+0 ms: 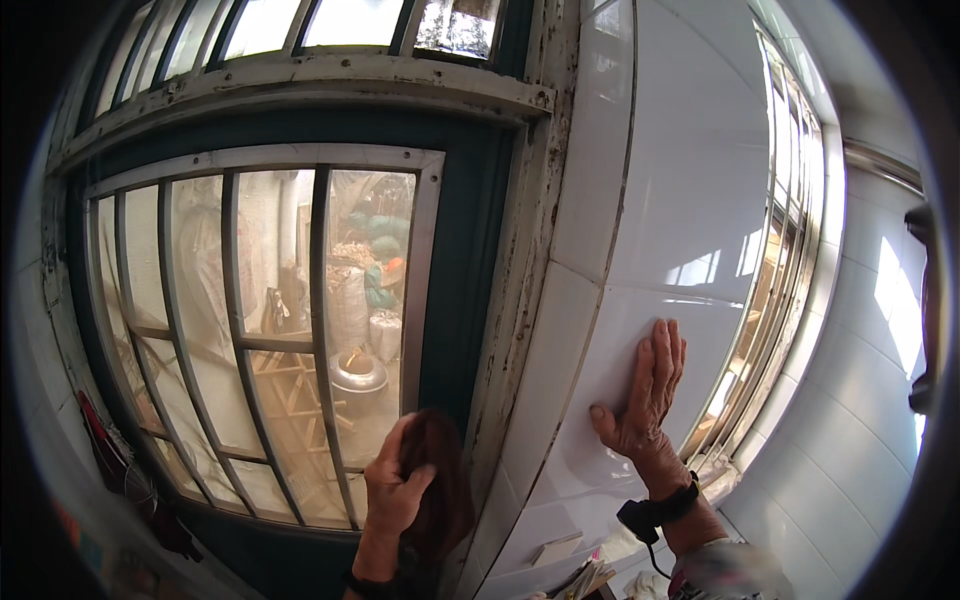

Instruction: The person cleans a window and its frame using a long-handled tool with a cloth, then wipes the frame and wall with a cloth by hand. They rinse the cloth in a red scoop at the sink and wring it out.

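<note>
My left hand point(398, 470) grips a dark reddish-brown cloth point(440, 478) in front of the lower right of a barred, glazed panel point(433, 240) with a metal border, set in a dark green frame point(475, 240). My right hand point(645, 400) lies open on the white tiled wall point(660, 170), fingers stretched upward and thumb out to the side, left of a barred window point(795, 300). A black band with a small device point(640, 520) is on my right wrist.
A weathered frame beam point(320, 85) crosses above the panel. Through the glass show sacks point(348, 305) and a round metal basin point(358, 374). Dark items point(120, 465) hang at the lower left. Small things point(560, 548) sit below my right hand. A metal rail point(880, 165) is at far right.
</note>
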A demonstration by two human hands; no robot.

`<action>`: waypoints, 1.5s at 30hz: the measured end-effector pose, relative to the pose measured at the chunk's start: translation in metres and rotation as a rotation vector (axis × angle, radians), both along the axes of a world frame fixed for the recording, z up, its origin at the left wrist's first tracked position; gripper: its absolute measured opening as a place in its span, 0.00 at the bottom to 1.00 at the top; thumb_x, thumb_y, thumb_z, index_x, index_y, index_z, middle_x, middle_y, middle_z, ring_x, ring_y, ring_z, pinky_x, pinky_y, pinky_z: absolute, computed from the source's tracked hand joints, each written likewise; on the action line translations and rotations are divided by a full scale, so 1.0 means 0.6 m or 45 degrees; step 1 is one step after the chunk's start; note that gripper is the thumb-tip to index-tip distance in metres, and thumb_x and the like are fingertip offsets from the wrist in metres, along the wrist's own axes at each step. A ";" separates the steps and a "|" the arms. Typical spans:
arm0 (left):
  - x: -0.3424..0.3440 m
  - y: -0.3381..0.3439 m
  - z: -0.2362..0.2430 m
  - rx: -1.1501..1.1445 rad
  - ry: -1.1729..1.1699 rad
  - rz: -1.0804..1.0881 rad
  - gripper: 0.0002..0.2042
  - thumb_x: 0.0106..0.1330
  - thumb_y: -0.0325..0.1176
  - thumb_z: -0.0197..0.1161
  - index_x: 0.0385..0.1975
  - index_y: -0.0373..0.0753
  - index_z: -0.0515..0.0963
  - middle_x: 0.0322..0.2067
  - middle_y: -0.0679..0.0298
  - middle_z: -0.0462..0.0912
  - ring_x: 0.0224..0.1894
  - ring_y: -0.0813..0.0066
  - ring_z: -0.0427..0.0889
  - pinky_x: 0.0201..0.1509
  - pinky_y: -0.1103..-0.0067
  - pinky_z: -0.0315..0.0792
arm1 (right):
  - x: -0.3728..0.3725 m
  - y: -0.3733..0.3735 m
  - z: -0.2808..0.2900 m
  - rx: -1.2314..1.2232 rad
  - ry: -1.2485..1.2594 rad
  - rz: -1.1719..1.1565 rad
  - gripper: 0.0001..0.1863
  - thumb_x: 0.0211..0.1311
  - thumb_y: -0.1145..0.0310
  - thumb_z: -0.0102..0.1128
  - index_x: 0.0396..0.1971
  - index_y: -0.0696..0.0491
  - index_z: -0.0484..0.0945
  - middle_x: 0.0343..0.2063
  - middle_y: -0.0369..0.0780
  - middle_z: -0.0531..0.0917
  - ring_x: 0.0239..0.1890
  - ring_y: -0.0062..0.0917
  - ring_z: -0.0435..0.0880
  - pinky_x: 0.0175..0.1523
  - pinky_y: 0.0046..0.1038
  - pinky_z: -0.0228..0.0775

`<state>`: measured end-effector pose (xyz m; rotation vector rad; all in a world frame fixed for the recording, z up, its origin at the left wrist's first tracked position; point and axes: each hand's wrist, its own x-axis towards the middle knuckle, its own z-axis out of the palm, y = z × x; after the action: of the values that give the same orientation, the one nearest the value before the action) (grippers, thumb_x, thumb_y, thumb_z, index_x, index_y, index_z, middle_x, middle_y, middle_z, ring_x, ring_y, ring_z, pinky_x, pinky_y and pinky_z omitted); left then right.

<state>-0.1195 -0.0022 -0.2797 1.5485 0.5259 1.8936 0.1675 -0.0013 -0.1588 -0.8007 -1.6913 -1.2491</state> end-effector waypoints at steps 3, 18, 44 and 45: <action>0.017 0.006 0.061 0.198 0.107 0.109 0.31 0.51 0.17 0.59 0.60 0.34 0.62 0.50 0.55 0.75 0.51 0.69 0.76 0.54 0.77 0.70 | -0.001 0.000 -0.001 0.000 0.013 0.018 0.40 0.57 0.46 0.47 0.59 0.64 0.56 0.61 0.58 0.55 0.64 0.54 0.53 0.65 0.55 0.39; 0.177 0.060 0.296 0.935 0.278 0.645 0.29 0.60 0.26 0.57 0.61 0.27 0.54 0.50 0.42 0.71 0.53 0.51 0.73 0.54 0.70 0.70 | 0.001 -0.002 -0.003 -0.005 0.038 0.012 0.41 0.56 0.45 0.48 0.59 0.65 0.56 0.59 0.59 0.58 0.63 0.55 0.55 0.65 0.56 0.39; 0.079 0.114 0.636 1.017 1.064 1.606 0.29 0.58 0.34 0.61 0.60 0.40 0.60 0.41 0.56 0.78 0.46 0.61 0.77 0.52 0.61 0.64 | 0.003 -0.004 -0.006 -0.034 0.078 0.093 0.39 0.54 0.46 0.50 0.54 0.66 0.61 0.58 0.59 0.60 0.62 0.56 0.56 0.65 0.56 0.37; 0.081 0.122 0.638 1.040 1.057 1.627 0.28 0.57 0.35 0.62 0.59 0.40 0.61 0.41 0.57 0.78 0.46 0.62 0.77 0.51 0.62 0.65 | 0.004 -0.003 -0.006 -0.033 0.077 0.091 0.39 0.54 0.46 0.50 0.54 0.66 0.61 0.58 0.59 0.60 0.62 0.56 0.56 0.65 0.56 0.37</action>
<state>-0.0708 0.0709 0.1030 3.0587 1.5012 2.3730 0.1701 -0.0031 -0.1627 -0.7792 -1.6762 -1.1452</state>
